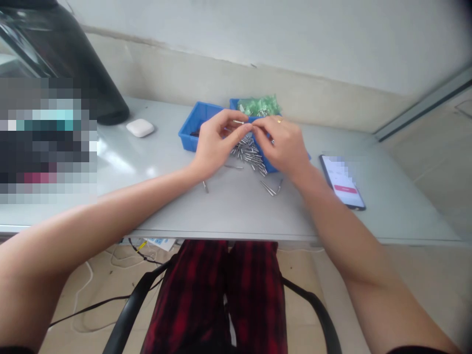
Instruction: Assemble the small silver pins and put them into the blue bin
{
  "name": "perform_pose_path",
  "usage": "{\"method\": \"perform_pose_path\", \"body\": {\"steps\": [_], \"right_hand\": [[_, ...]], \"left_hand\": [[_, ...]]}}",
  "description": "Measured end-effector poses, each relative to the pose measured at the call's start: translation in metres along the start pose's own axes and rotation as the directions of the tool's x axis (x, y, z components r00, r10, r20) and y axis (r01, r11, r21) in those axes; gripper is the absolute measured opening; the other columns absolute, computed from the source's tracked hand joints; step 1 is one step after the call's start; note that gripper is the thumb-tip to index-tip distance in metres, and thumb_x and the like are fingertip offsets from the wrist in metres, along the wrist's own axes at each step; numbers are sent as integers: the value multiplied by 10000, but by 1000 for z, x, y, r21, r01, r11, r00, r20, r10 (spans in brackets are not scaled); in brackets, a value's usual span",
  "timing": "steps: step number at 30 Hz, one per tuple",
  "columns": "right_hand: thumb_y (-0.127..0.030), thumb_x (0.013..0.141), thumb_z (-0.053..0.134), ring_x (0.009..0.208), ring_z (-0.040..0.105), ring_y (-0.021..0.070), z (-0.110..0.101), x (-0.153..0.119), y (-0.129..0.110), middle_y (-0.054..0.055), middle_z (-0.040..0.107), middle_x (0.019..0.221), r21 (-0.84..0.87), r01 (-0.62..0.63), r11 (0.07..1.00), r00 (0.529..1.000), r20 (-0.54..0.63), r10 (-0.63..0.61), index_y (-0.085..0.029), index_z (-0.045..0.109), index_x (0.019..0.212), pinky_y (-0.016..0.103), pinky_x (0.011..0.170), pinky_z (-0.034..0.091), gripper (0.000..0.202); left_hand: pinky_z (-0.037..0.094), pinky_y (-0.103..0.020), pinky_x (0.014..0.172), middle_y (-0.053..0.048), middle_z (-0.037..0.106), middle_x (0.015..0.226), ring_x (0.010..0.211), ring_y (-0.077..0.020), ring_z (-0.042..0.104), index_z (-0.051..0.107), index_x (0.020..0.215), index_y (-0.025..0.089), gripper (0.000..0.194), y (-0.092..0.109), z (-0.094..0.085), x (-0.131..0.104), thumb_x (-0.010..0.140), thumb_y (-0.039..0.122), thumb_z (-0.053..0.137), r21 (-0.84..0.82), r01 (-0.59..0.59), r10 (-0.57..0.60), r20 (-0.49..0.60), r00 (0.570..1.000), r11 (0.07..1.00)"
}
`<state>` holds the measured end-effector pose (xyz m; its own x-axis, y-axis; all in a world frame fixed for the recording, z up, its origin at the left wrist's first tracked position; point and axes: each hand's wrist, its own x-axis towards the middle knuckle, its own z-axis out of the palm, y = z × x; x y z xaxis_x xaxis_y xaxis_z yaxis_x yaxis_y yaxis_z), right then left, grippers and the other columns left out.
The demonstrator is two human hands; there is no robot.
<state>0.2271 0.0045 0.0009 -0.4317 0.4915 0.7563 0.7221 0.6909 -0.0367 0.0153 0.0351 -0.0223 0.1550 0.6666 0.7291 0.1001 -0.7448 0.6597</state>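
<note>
- Dark bottle (pixel 83 73), upper left: cut off by top and left edges.
- Pixelated patch (pixel 44 142), left edge: contents unreadable.
- Blue bin (pixel 189 138), centre: partly hidden behind left hand (pixel 214 145).
- Slim metal piece (pixel 239 122), left fingertips: partly covered, detail too small.
- Right hand (pixel 285 142), centre: anything pinched indiscernible.
- Smartphone (pixel 344 189), right: screen partly pixelated, lettering illegible.
- Plaid trousers (pixel 199 300), bottom centre: cut off by bottom edge.

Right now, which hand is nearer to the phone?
The right. The right hand is to the left of the phone and a little farther back; the left hand is farther left, on the far side of the right one.
</note>
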Motion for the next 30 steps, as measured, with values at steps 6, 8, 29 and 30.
{"method": "perform_pose_path", "body": {"steps": [6, 8, 29, 30], "right_hand": [[-443, 1282, 451, 987, 821, 286, 3, -1, -4, 69, 818, 1012, 11, -2, 1000, 1000, 2, 2, -268, 754, 1155, 443, 946, 656, 373], [-448, 1269, 473, 941, 804, 286, 4, -2, -4, 64, 800, 969, 11, -11, 1000, 1000, 16, 10, -268, 751, 1118, 455, 943, 662, 364], [-547, 1326, 321, 1016, 825, 258, -2, 1, -10, 68, 835, 1100, 33, -3, 999, 994, -111, 6, -272, 717, 1166, 463, 961, 701, 507], [-546, 1326, 331, 1021, 822, 261, -3, 1, -11, 74, 836, 1106, 40, -25, 999, 993, -114, 30, -277, 709, 1174, 468, 966, 698, 488]], "left_hand": [[734, -334, 945, -27, 884, 1145, 1053, -191, 871, 809, 1074, 246, 140, 2, 3, 1, 1149, 350, 753, -57, 37, -38, -6, 999, 998], [733, -332, 941, -33, 877, 1156, 1043, -186, 863, 781, 1027, 241, 212, 4, 3, 0, 1172, 383, 718, -36, 25, -25, -3, 1000, 999], [647, -408, 996, -9, 892, 1021, 950, -204, 771, 908, 1052, 288, 145, 5, -5, 0, 1122, 382, 821, 162, -9, -7, 94, 996, 987], [653, -393, 976, -12, 888, 1021, 960, -203, 774, 901, 1047, 282, 154, 5, -5, 0, 1126, 382, 815, 146, 0, -13, 86, 996, 989]]}}
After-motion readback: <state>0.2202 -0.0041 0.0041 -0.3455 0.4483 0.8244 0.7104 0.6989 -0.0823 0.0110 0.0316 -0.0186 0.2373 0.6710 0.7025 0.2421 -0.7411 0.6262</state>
